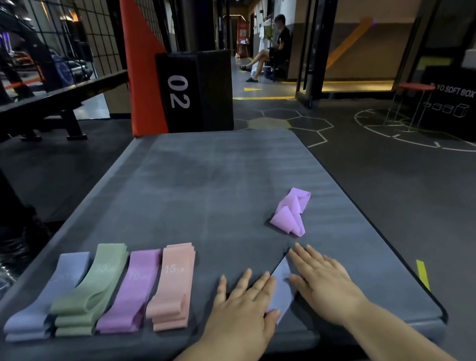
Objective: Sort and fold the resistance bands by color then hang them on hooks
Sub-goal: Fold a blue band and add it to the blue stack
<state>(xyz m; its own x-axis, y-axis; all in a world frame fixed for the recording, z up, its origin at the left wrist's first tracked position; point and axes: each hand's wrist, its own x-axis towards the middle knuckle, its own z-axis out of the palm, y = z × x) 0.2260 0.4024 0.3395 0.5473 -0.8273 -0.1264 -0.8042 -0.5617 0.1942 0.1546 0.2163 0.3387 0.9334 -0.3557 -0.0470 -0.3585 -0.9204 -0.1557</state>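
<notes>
1. The left hand (241, 306) and right hand (323, 280) are lying flat, fingers straight, both pressing a blue-grey band (281, 292) onto the worktop (202, 184).
2. A crumpled purple band (291, 213) is lying just beyond the right hand.
3. 4 folded band stacks (104, 291) are sitting left of the left hand.

Dim indoor light, warm doorway glow, wide-angle edge bending, soft focus.

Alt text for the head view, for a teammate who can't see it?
The left hand and right hand press flat on a blue-grey band on a dark mat. Left of them lie a blue-grey stack, green stack, purple stack and peach stack, folded. A loose purple band lies crumpled beyond the right hand.
</notes>
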